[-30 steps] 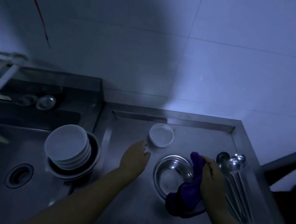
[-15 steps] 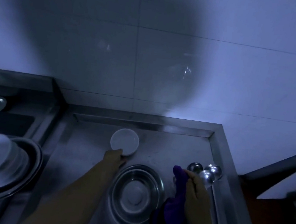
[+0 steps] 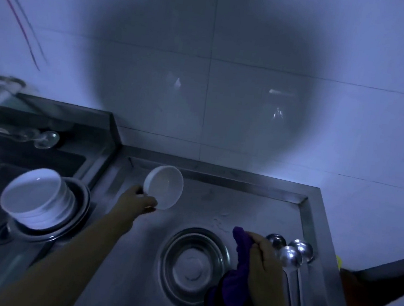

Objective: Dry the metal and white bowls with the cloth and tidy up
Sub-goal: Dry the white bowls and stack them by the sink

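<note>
White bowl (image 3: 163, 190): small, tipped up on edge over the steel counter (image 3: 252, 208), hollow turned toward the camera; pinched at its lower-left rim by the left hand (image 3: 134, 201), thumb on the inside, fingers behind. Whether its far edge touched the counter: not readable. Not yet met by the cloth.

Purple cloth (image 3: 234, 283): bunched and gripped in the right hand (image 3: 265, 266), one tuft poking up above the knuckles, remainder hanging down over the near-right rim of the metal bowl (image 3: 192, 267). Well apart from the white bowl.

Metal bowl: upright on the counter between the two hands, hollow dull, no droplets made out in the dim light. Dry or wet: not decidable.

Scattered water marks noted on the counter (image 3: 221, 221) between white bowl and cloth.

Three ladles (image 3: 291, 255) lying just right of the right hand, bowls up, handles running toward the camera. Stack of white bowls (image 3: 36, 201) tilted inside a metal basin (image 3: 78, 214) in the sink, far left; one more ladle (image 3: 46, 139) on the ledge behind.

Judgement: middle of task. Small bowl lifted for wiping, wiping itself not begun; sink stack apparently waiting; tidying-up wholly ahead.
</note>
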`<control>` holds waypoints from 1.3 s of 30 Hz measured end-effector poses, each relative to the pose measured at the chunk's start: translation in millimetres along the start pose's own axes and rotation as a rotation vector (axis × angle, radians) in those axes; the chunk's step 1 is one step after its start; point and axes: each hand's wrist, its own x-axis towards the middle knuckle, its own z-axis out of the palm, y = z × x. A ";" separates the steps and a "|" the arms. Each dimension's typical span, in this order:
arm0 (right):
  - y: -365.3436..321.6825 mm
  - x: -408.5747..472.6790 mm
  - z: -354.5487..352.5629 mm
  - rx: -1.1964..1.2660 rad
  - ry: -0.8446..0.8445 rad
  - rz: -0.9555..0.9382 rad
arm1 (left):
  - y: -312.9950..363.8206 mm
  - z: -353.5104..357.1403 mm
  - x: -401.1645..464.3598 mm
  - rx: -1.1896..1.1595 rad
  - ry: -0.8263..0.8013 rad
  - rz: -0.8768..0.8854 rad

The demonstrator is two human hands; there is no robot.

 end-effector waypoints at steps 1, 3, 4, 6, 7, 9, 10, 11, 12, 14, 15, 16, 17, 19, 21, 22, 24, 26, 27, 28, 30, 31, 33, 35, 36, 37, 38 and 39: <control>-6.0 -2.3 3.8 0.009 -0.007 -0.018 | 5.8 -10.7 -8.6 0.147 0.016 0.090; -18.2 -8.7 12.2 0.018 -0.009 -0.054 | 19.5 -29.6 -28.1 0.456 0.070 0.256; -24.5 -12.5 17.1 0.019 -0.015 -0.064 | 25.6 -38.6 -38.2 0.582 0.097 0.335; -36.8 -20.7 26.4 0.017 -0.033 -0.067 | 35.5 -54.3 -58.4 0.754 0.105 0.502; -42.9 -25.1 31.0 0.007 -0.039 -0.074 | 39.2 -61.8 -68.6 0.800 0.089 0.576; -55.7 -35.1 39.3 -0.014 -0.043 -0.106 | 46.1 -76.3 -88.5 0.860 0.066 0.689; -61.9 -40.5 43.0 -0.017 -0.039 -0.125 | 49.0 -83.6 -97.8 0.882 0.061 0.724; -68.0 -45.6 46.7 -0.012 -0.030 -0.144 | 51.6 -90.6 -106.4 0.896 0.059 0.753; -74.8 -51.1 50.3 0.003 -0.020 -0.158 | 54.1 -97.3 -114.3 0.905 0.059 0.780; -91.2 -62.1 57.5 0.038 0.004 -0.189 | 58.1 -110.2 -129.0 0.886 0.070 0.816; -101.1 -67.7 61.0 0.052 0.014 -0.207 | 59.8 -116.2 -135.9 0.858 0.083 0.821; -112.3 -73.5 64.6 0.064 0.025 -0.230 | 61.0 -121.8 -142.7 0.821 0.102 0.824; -124.8 -79.2 68.5 0.074 0.039 -0.265 | 61.7 -126.8 -149.1 0.774 0.120 0.822; -152.8 -91.1 77.1 0.074 0.094 -0.403 | 62.3 -134.2 -161.9 0.614 0.104 0.777; -181.6 -101.0 86.9 0.031 0.192 -0.637 | 62.3 -137.0 -175.2 0.406 0.040 0.704; -194.7 -104.4 92.8 -0.005 0.235 -0.760 | 62.2 -136.9 -181.6 0.312 0.010 0.669; -214.3 -110.1 103.7 -0.116 0.250 -0.947 | 62.5 -135.7 -196.3 0.127 -0.068 0.601; -221.8 -116.0 109.5 -0.384 0.231 -1.088 | 65.4 -135.8 -212.0 -0.026 -0.117 0.568; -220.6 -119.7 109.7 -0.554 0.229 -1.139 | 67.4 -137.4 -218.3 -0.076 -0.112 0.564; -217.3 -123.9 108.1 -0.683 0.211 -1.169 | 69.3 -139.8 -223.9 -0.111 -0.096 0.562; -209.7 -134.8 102.4 -0.781 0.148 -1.188 | 70.8 -144.7 -231.9 -0.142 -0.079 0.556; -206.3 -140.2 100.0 -0.794 0.136 -1.194 | 70.4 -146.3 -235.3 -0.139 -0.079 0.560; -202.3 -152.4 98.6 -0.809 0.156 -1.198 | 68.3 -148.3 -242.1 -0.114 -0.077 0.570; -201.7 -165.6 101.8 -0.811 0.182 -1.184 | 67.4 -148.3 -247.2 -0.130 -0.070 0.572; -202.0 -171.9 105.2 -0.809 0.189 -1.174 | 67.2 -147.3 -249.2 -0.140 -0.068 0.567; -202.4 -178.2 109.7 -0.799 0.196 -1.163 | 67.1 -145.6 -251.0 -0.138 -0.065 0.560; -203.1 -183.8 114.8 -0.782 0.211 -1.154 | 66.8 -143.3 -253.3 -0.131 -0.063 0.552; -204.1 -188.8 120.7 -0.759 0.236 -1.151 | 66.5 -140.9 -256.1 -0.131 -0.063 0.545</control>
